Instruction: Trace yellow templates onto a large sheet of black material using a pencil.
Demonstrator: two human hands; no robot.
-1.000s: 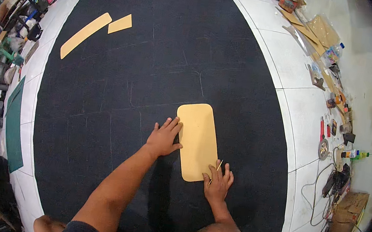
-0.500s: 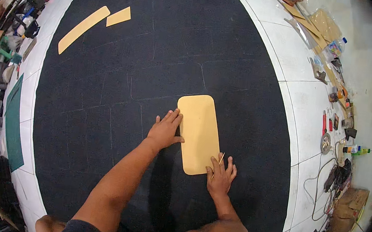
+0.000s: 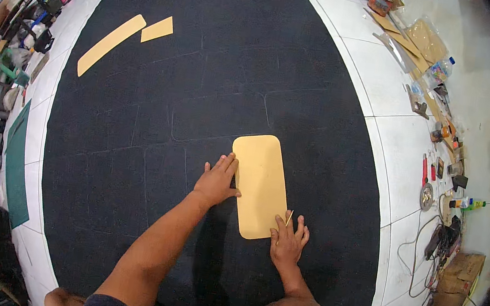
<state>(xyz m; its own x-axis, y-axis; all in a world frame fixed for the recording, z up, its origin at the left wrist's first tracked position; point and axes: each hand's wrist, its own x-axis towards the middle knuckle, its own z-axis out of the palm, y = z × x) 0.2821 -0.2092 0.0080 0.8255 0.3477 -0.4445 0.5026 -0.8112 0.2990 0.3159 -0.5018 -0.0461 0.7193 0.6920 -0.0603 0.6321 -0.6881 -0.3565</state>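
I have left hand (image 3: 215,183) palm down, set farther forward; right hand (image 3: 286,245) lower, closer to body, also palm down
Left forearm (image 3: 155,246) runs long and diagonal from lower edge toward upper right, left wrist (image 3: 197,199) nearly straight, left fingers (image 3: 230,165) extended forward, slightly spread, left thumb (image 3: 231,193) jutting right
Right wrist (image 3: 287,267) leans slightly leftward, right thumb (image 3: 274,236) at left side, right fingers (image 3: 300,227) lightly bent and fanned
Right forearm (image 3: 297,285) looks short; I can't make out elbow clearly
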